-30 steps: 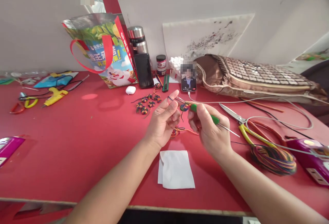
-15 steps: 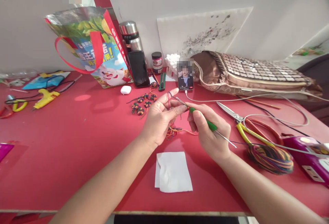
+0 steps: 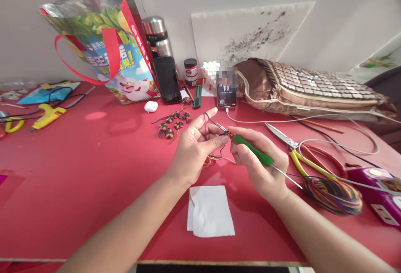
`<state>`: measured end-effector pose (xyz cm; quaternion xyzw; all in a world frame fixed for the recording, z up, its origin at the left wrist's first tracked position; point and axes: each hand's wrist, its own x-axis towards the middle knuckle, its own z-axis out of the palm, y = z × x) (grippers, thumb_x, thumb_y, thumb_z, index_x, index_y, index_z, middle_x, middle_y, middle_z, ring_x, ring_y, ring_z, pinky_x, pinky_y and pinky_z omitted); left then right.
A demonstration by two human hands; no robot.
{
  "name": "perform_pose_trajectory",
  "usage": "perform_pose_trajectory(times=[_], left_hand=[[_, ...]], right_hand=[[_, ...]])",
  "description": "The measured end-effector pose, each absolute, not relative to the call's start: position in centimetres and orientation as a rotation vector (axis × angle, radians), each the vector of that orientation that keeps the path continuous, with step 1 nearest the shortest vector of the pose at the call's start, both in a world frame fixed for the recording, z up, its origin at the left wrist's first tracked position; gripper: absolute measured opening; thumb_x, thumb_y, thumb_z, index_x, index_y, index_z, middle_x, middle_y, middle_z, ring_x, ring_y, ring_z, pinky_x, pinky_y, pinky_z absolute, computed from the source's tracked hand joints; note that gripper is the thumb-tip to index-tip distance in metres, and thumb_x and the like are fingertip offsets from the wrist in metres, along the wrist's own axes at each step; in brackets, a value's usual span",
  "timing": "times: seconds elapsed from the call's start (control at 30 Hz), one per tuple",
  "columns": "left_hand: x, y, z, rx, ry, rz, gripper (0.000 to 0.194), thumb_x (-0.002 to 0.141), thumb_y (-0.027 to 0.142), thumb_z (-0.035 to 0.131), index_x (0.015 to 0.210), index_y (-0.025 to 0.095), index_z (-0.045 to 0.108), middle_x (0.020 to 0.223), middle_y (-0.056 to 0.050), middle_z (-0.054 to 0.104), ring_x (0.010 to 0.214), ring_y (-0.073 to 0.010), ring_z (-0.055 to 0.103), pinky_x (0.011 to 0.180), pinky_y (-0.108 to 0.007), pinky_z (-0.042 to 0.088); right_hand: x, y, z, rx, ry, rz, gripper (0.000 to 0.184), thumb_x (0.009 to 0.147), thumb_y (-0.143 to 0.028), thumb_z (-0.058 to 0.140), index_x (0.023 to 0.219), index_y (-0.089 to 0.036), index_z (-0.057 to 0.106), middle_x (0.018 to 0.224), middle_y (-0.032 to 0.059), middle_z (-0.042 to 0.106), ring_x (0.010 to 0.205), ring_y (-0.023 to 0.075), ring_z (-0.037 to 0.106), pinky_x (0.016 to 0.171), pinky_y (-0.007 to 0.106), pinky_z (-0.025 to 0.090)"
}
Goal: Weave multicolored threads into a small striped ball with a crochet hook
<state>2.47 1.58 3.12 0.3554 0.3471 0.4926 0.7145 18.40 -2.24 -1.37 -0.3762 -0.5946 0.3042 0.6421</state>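
Observation:
My right hand (image 3: 261, 164) is closed round a green-handled crochet hook (image 3: 253, 151) whose metal tip points left toward my left hand. My left hand (image 3: 196, 147) pinches a small multicoloured crocheted piece (image 3: 227, 133) between thumb and fingers, with thread looped over its raised forefinger. Loose multicoloured thread (image 3: 210, 161) hangs beneath both hands onto the red table (image 3: 94, 168). A ball of the same multicoloured thread (image 3: 333, 193) lies to the right. Several finished small crocheted pieces (image 3: 172, 123) lie behind my left hand.
A white paper square (image 3: 210, 211) lies near the front edge. Yellow-handled scissors (image 3: 294, 147), cables and a purple power strip (image 3: 380, 191) are at the right. A printed bag (image 3: 100, 51), flask, two phones, an earbud case (image 3: 151, 106) and a woven bag (image 3: 310, 89) line the back. A yellow glue gun (image 3: 46, 114) lies far left.
Both hands have come closer together; the hook tip now meets the crocheted piece pinched in my left hand. The view has tilted slightly.

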Motion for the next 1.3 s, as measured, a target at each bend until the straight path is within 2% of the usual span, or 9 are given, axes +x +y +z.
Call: perform_pose_trajectory(times=[0.17, 0.27, 0.37, 0.5, 0.73, 0.83, 0.93, 1.17, 1.3], left_hand=[[2.1, 1.0, 2.9, 0.817, 0.793, 1.117, 0.081, 0.074, 0.013, 0.098, 0.149, 0.022, 0.069, 0.085, 0.006, 0.073, 0.076, -0.0092, 0.068, 0.075, -0.022, 0.056], [1.8, 0.4, 2.8, 0.850, 0.838, 1.116, 0.083, 0.079, 0.019, 0.097, 0.156, 0.022, 0.064, 0.085, 0.004, 0.074, 0.073, -0.0109, 0.067, 0.068, -0.023, 0.057], [1.5, 0.1, 2.9, 0.867, 0.845, 1.108, 0.090, 0.076, 0.018, 0.098, 0.159, 0.021, 0.061, 0.084, 0.003, 0.074, 0.076, -0.0140, 0.070, 0.067, -0.025, 0.058], [1.1, 0.1, 3.2, 0.893, 0.849, 1.090, 0.087, 0.072, 0.013, 0.099, 0.152, 0.022, 0.067, 0.083, 0.004, 0.074, 0.070, -0.0101, 0.065, 0.063, -0.021, 0.053], [0.8, 0.1, 2.8, 0.879, 0.817, 1.049, 0.089, 0.075, 0.021, 0.098, 0.157, 0.024, 0.063, 0.086, 0.004, 0.070, 0.068, -0.0117, 0.065, 0.058, -0.024, 0.053], [0.9, 0.2, 2.5, 0.875, 0.826, 1.083, 0.083, 0.077, 0.018, 0.095, 0.155, 0.022, 0.065, 0.085, 0.004, 0.070, 0.072, -0.0112, 0.066, 0.064, -0.023, 0.056], [0.9, 0.2, 2.4, 0.923, 0.892, 1.128, 0.076, 0.079, 0.016, 0.093, 0.151, 0.022, 0.068, 0.084, 0.004, 0.070, 0.074, -0.0109, 0.065, 0.067, -0.022, 0.054], [1.4, -0.3, 3.0, 0.976, 0.970, 1.197, 0.079, 0.075, 0.015, 0.097, 0.148, 0.027, 0.070, 0.080, 0.003, 0.070, 0.068, -0.0139, 0.059, 0.064, -0.028, 0.051], [1.8, -0.8, 3.0, 0.991, 0.969, 1.187, 0.080, 0.078, 0.015, 0.096, 0.151, 0.029, 0.068, 0.078, 0.003, 0.069, 0.063, -0.0130, 0.054, 0.061, -0.029, 0.047]], right_hand=[[18.0, -2.5, -1.2, -0.836, -1.363, 0.672, 0.035, 0.108, -0.012, 0.065, 0.131, -0.031, 0.083, 0.082, -0.0011, 0.075, 0.062, 0.0103, 0.065, 0.057, 0.024, 0.057], [17.6, -2.6, -1.4, -0.827, -1.346, 0.680, 0.034, 0.108, -0.013, 0.065, 0.131, -0.031, 0.084, 0.083, -0.0006, 0.075, 0.064, 0.0108, 0.066, 0.060, 0.025, 0.059], [17.6, -2.7, -1.6, -0.802, -1.286, 0.772, 0.030, 0.109, -0.019, 0.068, 0.132, -0.031, 0.084, 0.084, 0.0005, 0.076, 0.068, 0.0123, 0.067, 0.062, 0.026, 0.060], [18.2, -2.4, -1.5, -0.755, -1.185, 0.974, 0.018, 0.108, -0.035, 0.075, 0.117, -0.029, 0.090, 0.077, 0.0020, 0.075, 0.064, 0.0124, 0.064, 0.056, 0.025, 0.054], [17.8, -1.6, -0.3, -0.704, -0.882, 1.407, 0.023, 0.091, -0.050, 0.092, 0.097, -0.028, 0.092, 0.069, 0.0019, 0.076, 0.055, 0.0121, 0.061, 0.053, 0.025, 0.051], [17.6, -1.5, -0.2, -0.703, -0.815, 1.479, 0.025, 0.090, -0.051, 0.092, 0.091, -0.027, 0.090, 0.068, 0.0012, 0.075, 0.052, 0.0107, 0.055, 0.050, 0.024, 0.048], [17.8, -1.5, -0.3, -0.776, -0.877, 1.406, 0.027, 0.091, -0.050, 0.091, 0.090, -0.023, 0.089, 0.067, 0.0021, 0.075, 0.052, 0.0108, 0.055, 0.050, 0.024, 0.046], [17.9, -2.0, -1.2, -0.876, -1.076, 1.119, 0.028, 0.100, -0.050, 0.082, 0.098, -0.022, 0.088, 0.072, 0.0034, 0.075, 0.057, 0.0137, 0.060, 0.052, 0.028, 0.048], [17.6, -2.2, -1.5, -0.900, -1.162, 0.968, 0.027, 0.105, -0.047, 0.076, 0.100, -0.022, 0.088, 0.069, 0.0012, 0.068, 0.059, 0.0136, 0.057, 0.052, 0.028, 0.047]])
